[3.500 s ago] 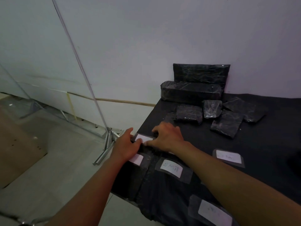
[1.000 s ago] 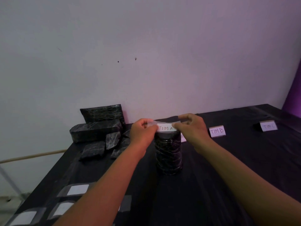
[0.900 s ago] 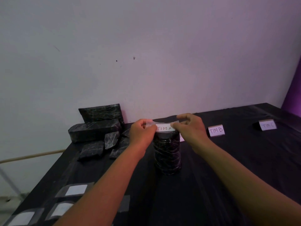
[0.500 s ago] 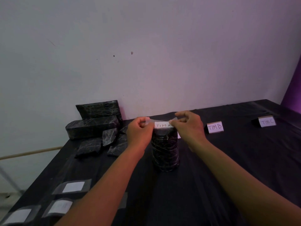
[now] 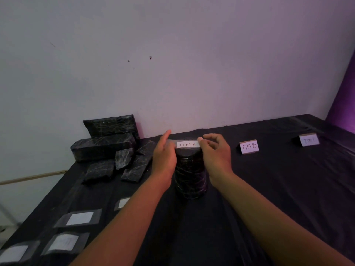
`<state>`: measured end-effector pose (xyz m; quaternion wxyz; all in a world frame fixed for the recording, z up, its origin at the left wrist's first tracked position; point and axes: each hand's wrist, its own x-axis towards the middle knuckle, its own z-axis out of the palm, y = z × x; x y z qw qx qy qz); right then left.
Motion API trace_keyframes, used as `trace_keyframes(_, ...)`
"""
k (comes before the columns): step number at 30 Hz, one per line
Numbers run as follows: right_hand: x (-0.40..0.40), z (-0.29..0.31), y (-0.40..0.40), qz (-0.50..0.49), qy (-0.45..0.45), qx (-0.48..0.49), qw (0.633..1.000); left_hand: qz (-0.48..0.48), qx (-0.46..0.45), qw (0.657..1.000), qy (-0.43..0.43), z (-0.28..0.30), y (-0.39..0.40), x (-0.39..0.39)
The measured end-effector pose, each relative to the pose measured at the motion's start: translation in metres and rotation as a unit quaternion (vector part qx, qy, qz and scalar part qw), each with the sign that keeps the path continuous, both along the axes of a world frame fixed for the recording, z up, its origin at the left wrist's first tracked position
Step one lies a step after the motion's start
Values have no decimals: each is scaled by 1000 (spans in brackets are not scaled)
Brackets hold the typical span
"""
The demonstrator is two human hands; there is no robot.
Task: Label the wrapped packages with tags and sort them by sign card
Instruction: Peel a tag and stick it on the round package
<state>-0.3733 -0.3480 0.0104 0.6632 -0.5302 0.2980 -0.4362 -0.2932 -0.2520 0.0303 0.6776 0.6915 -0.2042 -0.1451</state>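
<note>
Tag (image 5: 187, 144) "TIM A" atop upright package (image 5: 190, 171) on bench (image 5: 269, 198). Left hand (image 5: 165, 160) flat, open, pressing tag end; right hand (image 5: 216, 152) pinching other end.

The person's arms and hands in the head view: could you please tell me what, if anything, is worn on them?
Nothing shows on either: the left hand and right hand are gloveless, with no visible rings, watch or bracelets, and both forearms are bare with no sleeves in view.

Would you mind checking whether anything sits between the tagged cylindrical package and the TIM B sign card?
Nothing visible does. Bare black tablecloth lies between the cylindrical package and the TIM B sign card; only the right hand, pinching the TIM A tag, sits on that side.
</note>
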Motion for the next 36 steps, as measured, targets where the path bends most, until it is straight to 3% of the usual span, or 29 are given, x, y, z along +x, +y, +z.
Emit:
trace_keyframes(7, 2, -2, 7, -75, 32, -48, 995, 31, 27, 998, 53, -1, -3, -3)
trace_keyframes(11, 6, 0, 12, -86, 5, -20, 996, 18, -16, 996, 82, -1, -4, -6)
trace_keyframes(16, 9, -1, 8, -68, -60, -29, 996, 23, -76, 996, 29, -14, -3, 3)
trace_keyframes(20, 8, -12, 13, -61, -53, -63, 995, 21, -91, 996, 9, -26, 2, 0)
trace_keyframes(32, 9, -13, 19, -71, -20, -127, 989, 65, -29, 994, -86, -30, -13, -7)
trace_keyframes(36, 4, -24, 13, -77, -64, -125, 987, 56, -43, 991, -111, -36, -17, -9)
